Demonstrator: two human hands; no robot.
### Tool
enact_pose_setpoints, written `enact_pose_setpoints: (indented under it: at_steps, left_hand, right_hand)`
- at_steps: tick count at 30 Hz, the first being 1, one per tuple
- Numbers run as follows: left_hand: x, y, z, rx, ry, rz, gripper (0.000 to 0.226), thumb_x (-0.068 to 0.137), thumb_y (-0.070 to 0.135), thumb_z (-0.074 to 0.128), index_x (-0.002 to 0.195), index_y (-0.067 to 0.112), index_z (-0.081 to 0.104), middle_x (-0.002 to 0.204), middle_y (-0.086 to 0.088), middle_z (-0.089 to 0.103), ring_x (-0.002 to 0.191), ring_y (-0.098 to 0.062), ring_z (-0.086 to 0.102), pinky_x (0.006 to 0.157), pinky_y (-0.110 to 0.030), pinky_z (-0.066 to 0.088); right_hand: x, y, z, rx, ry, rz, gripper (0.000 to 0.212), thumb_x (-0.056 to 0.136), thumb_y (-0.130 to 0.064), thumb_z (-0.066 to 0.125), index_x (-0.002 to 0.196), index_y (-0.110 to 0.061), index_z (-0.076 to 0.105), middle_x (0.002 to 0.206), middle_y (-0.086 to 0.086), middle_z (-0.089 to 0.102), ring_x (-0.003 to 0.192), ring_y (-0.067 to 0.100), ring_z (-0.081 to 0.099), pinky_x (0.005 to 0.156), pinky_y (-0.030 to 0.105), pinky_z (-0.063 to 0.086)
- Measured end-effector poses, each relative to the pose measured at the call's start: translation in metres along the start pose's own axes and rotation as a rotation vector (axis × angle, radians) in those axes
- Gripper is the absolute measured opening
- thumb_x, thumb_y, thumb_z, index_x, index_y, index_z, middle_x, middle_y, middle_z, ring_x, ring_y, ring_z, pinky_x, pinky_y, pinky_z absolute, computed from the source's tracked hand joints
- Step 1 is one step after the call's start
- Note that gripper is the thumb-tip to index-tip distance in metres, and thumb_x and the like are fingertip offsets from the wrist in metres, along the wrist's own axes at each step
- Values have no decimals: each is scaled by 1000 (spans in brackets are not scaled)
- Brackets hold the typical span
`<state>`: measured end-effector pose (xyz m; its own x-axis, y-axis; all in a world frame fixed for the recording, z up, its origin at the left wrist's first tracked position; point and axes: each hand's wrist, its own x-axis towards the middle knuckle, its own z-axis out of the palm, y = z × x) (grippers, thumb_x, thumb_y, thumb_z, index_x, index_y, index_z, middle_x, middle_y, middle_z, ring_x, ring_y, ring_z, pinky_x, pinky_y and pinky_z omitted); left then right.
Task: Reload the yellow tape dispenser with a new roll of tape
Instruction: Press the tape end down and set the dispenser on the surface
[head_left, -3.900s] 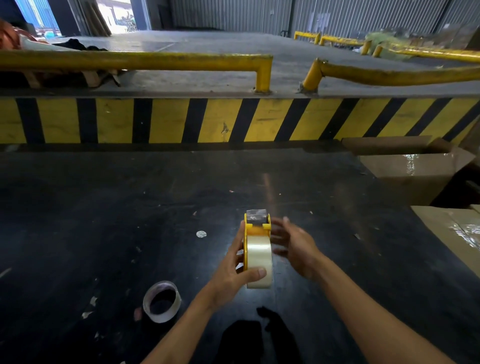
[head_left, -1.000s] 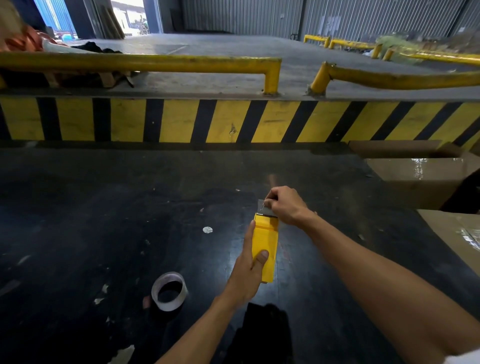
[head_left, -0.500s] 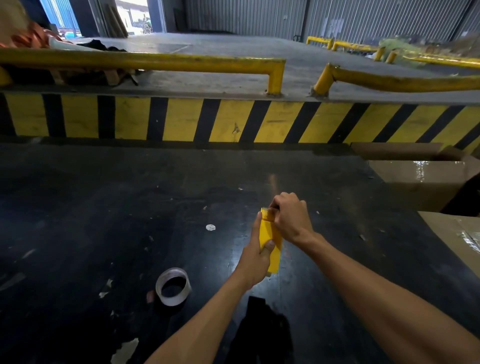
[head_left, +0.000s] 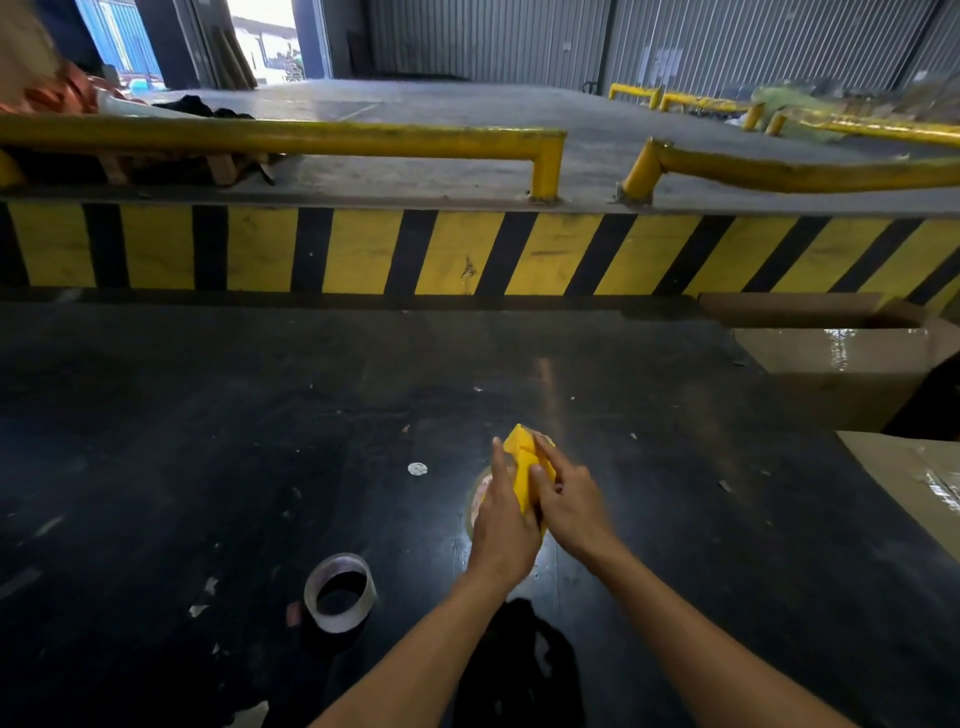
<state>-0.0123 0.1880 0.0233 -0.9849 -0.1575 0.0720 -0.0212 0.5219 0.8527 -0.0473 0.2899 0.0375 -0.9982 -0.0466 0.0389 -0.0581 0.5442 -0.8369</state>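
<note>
The yellow tape dispenser (head_left: 522, 467) is held upright just above the black table (head_left: 208, 441), its pointed end up. My left hand (head_left: 501, 525) wraps its left side and my right hand (head_left: 569, 501) presses on its right side, both gripping it. A sliver of the tape roll (head_left: 475, 499) inside shows at the left of my left hand; most of it is hidden. A nearly spent tape core (head_left: 340, 592) stands on the table to the lower left, apart from my hands.
Cardboard boxes (head_left: 841, 364) sit at the table's right edge. A yellow-and-black striped barrier (head_left: 363, 254) with yellow rails (head_left: 285, 137) runs along the far side. Small paper scraps (head_left: 417, 468) lie on the table, and a dark shape (head_left: 519, 665) lies near the front edge.
The dispenser has turned from flat-face-up to edge-on with its tip up. My right hand has slid from the top end down onto its right side; my left hand has kept its hold.
</note>
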Motion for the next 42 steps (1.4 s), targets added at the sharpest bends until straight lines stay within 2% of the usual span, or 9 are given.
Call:
enact_pose_setpoints:
  at_steps: [4,8,14,18,22,25,29,37,42]
  left_hand:
    - [0,-10,1,174,-52,9,101,93,11,63,161,19,-11,136,-8,62,119,-24,62,91,-32,51]
    - [-9,-11,0,348,-129,104,95,92,12,59,160,14,-6,137,-9,61,126,-24,58,113,-42,41]
    - [-16,-13,-1,541,-269,152,106,90,35,58,159,14,-20,147,-1,51,141,-21,39,113,-48,25]
    - [-17,-31,-13,448,-202,103,85,94,41,51,163,25,3,152,1,44,141,-24,35,113,-45,29]
    - [-11,-70,-27,307,-282,-93,72,101,30,54,162,24,15,155,-13,42,143,-31,39,116,-39,32]
    - [-15,-88,-31,209,-364,-186,66,103,27,53,161,19,24,161,-6,41,150,-25,37,119,-35,34]
    - [-17,-107,-24,183,-285,-279,60,88,40,50,144,21,54,143,-3,64,137,-23,55,113,-43,45]
    - [-1,-112,-8,204,-269,-396,48,86,20,55,134,21,62,131,-6,71,127,-31,61,103,-41,51]
    - [6,-118,0,197,-248,-449,55,93,12,58,147,23,53,144,-5,63,138,-28,54,111,-39,47]
  right_hand:
    - [-8,1,1,421,-86,181,56,93,-36,62,146,-39,43,133,0,63,113,20,66,78,29,58]
    - [-10,10,-1,582,-107,315,73,83,-36,76,147,-36,42,134,2,56,112,27,64,59,30,61]
    - [-1,30,-4,649,-163,380,66,84,-15,76,141,-34,51,128,18,64,86,22,71,53,24,57]
    - [-1,43,0,602,-206,390,62,85,-10,73,137,-38,55,118,16,70,77,18,72,55,25,57]
    - [-4,66,9,571,-305,445,57,86,-12,70,129,-47,58,79,8,69,56,14,61,54,25,51]
    - [-4,77,19,566,-355,471,59,85,-13,70,130,-49,57,81,9,70,63,21,60,60,29,51]
    - [-2,79,34,507,-404,469,59,89,-6,66,135,-40,54,75,7,72,53,12,64,50,24,51]
    - [11,77,43,303,-457,393,62,94,0,59,149,-24,40,73,4,64,41,-1,62,41,14,47]
    - [17,87,56,268,-402,418,62,91,-16,66,147,-31,44,81,-1,69,71,11,71,65,26,59]
